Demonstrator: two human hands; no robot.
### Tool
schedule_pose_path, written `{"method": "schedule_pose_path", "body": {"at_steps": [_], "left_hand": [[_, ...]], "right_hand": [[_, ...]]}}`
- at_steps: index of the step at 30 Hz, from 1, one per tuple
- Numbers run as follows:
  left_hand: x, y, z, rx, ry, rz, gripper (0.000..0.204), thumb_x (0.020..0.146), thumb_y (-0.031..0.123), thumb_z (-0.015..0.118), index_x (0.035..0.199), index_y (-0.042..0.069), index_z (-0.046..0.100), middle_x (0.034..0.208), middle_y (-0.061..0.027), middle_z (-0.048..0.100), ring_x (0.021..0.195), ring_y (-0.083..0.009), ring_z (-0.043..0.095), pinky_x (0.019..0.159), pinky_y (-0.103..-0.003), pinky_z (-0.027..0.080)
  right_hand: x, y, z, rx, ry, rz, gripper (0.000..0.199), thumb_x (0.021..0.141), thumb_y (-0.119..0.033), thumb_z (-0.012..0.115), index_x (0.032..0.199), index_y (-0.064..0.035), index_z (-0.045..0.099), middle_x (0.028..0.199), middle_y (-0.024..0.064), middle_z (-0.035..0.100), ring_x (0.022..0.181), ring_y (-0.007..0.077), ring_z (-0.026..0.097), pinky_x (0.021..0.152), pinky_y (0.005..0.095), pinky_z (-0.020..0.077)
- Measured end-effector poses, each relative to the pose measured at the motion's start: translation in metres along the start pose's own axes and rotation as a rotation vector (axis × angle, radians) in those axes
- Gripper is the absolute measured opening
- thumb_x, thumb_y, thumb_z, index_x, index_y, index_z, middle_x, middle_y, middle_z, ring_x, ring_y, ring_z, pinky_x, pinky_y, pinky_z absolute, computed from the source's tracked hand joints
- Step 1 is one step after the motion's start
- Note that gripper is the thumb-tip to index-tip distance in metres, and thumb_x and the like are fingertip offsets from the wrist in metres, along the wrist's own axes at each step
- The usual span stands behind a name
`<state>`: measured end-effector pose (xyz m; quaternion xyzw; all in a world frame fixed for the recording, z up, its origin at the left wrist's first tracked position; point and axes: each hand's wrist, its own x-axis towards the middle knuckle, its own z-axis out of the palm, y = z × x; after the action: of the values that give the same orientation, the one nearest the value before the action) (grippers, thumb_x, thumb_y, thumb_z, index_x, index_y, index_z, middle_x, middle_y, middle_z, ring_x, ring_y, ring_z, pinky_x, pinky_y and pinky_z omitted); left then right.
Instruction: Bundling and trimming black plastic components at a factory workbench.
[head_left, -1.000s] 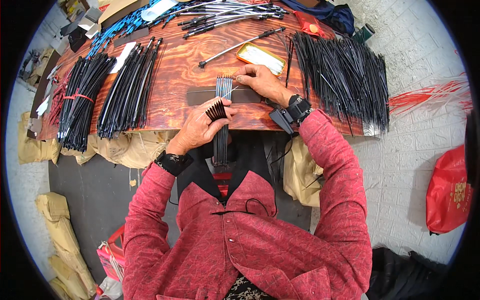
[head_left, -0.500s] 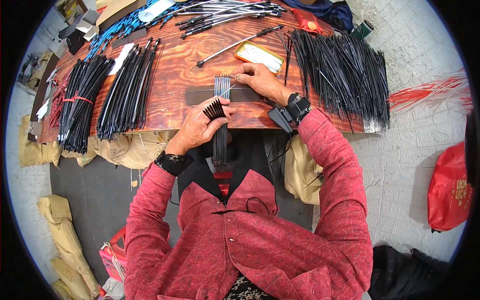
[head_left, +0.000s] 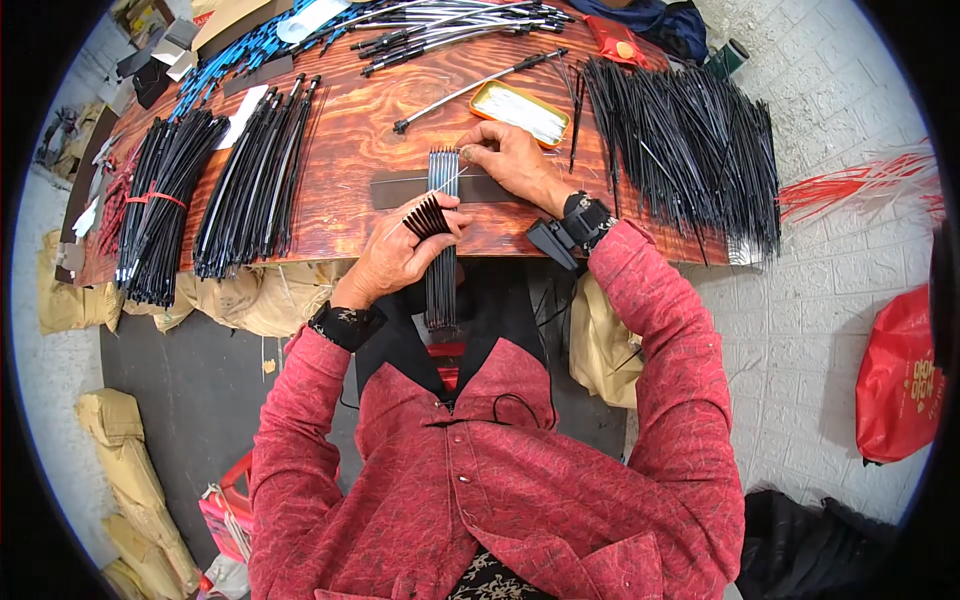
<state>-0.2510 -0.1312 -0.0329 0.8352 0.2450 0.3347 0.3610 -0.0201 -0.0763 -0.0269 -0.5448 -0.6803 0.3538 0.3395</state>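
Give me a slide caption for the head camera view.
Left hand fans black ribs while right hand steadies the rib bundle.

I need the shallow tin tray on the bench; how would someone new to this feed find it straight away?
Start at the wooden table and find the right hand pinching a thin white strand at the top of the flat row of black rods. Just beyond its fingers lies the tray. It alone is a small orange-rimmed rectangle holding pale white strands, among black bundles.
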Motion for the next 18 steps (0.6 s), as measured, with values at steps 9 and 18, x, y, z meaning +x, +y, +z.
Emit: {"method": "schedule_pose_path", "body": {"at_steps": [9, 18], "left_hand": [[-0.0004, -0.0004, 0.0, -0.012, -0.003, -0.014, 0.007, 0.085, 0.001, 0.062, 0.092, 0.001, 0.063, 0.11, -0.0086, 0.07, 0.12, -0.0297, 0.056, 0.102, -0.04, 0.042], [-0.0003, 0.0035, -0.0006, -0.007, 0.004, -0.026, 0.007, 0.085, 0.001, 0.062, 0.092, 0.002, 0.063, 0.109, -0.0084, 0.07, 0.121, -0.0294, 0.056, 0.101, -0.04, 0.043]], "right_hand": [[-0.001, 0.0013, -0.0016, -0.13, 0.047, -0.17, 0.022, 0.091, -0.012, 0.06, 0.109, -0.0014, 0.067, 0.094, 0.0057, 0.07, 0.087, 0.0124, 0.064, 0.079, 0.0267, 0.0503], [-0.0023, -0.0047, -0.0032, 0.019, -0.015, -0.08, 0.02, 0.091, -0.01, 0.061, 0.107, -0.0028, 0.069, 0.095, 0.006, 0.069, 0.088, 0.0135, 0.065, 0.08, 0.0271, 0.0508]]}}
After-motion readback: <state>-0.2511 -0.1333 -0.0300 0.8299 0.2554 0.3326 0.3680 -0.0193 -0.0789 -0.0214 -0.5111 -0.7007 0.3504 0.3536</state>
